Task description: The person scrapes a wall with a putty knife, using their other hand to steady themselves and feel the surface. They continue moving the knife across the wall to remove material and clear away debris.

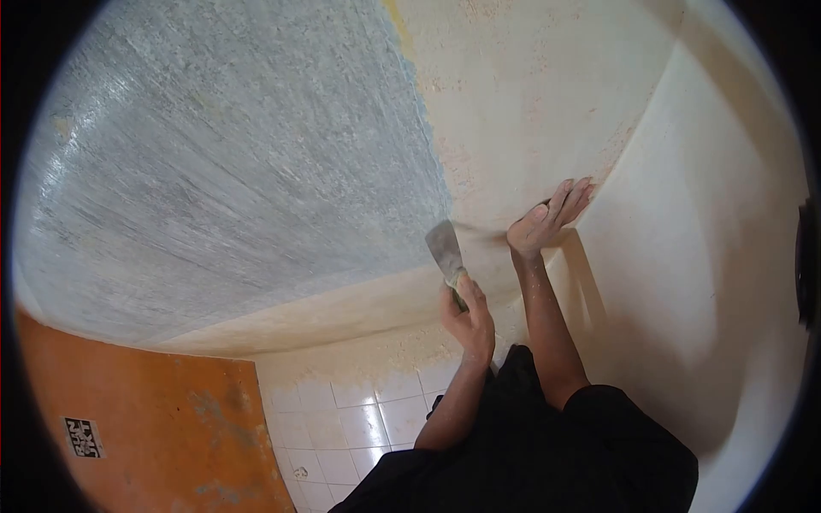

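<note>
My left hand (469, 322) is wrapped round the handle of a scraper (444, 245), a putty knife with a wide flat metal blade. The blade points up, close to the edge where the grey-blue patch (282, 154) of the wall meets the cream part (513, 94). My right hand (552, 215) holds nothing. Its fingers stretch out against the cream surface, near the corner with the adjoining wall. Pale dust marks the right hand and forearm.
On the right stands a plain off-white wall (676, 231). White tiles (363, 427) lie below, next to an orange panel (162, 419) with a black-and-white sticker (82, 437). A dark object (806, 265) shows at the right edge.
</note>
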### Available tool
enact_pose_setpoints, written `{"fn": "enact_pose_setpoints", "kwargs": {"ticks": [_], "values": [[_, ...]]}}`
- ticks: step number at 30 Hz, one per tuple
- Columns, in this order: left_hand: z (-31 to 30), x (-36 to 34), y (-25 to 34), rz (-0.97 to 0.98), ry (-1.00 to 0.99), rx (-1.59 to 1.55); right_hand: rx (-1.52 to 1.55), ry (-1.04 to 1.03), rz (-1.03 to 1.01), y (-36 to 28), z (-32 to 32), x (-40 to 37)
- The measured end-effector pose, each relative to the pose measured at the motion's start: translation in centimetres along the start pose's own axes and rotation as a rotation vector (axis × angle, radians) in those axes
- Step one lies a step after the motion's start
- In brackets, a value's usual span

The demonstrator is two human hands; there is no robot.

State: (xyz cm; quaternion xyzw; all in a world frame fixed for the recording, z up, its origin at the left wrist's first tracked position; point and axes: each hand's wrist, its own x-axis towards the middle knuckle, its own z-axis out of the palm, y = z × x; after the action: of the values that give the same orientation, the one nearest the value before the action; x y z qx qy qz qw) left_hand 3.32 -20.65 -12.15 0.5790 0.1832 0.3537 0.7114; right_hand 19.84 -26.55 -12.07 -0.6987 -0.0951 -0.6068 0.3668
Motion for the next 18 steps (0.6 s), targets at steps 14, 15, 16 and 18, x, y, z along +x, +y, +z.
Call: {"fn": "enact_pose_setpoints", "kwargs": {"ticks": [14, 15, 16, 18], "values": [[0.5, 0.0, 0.2, -0.065, 0.026, -0.086, -0.024, 0.009, -0.03, 0.4, 0.2, 0.3], [0.4, -0.2, 0.7, -0.11, 0.019, -0.117, -0.007, 0.021, -0.023, 0.3, 0.1, 0.1], [0.3, -0.4, 1.0, -0.118, 0.024, -0.111, -0.008, 0.011, -0.018, 0.2, -0.1, -0.1], [0.7, -0.1, 1.2, -0.055, 0.024, -0.082, 0.002, 0.032, -0.041, 0.4, 0.2, 0.1]]}}
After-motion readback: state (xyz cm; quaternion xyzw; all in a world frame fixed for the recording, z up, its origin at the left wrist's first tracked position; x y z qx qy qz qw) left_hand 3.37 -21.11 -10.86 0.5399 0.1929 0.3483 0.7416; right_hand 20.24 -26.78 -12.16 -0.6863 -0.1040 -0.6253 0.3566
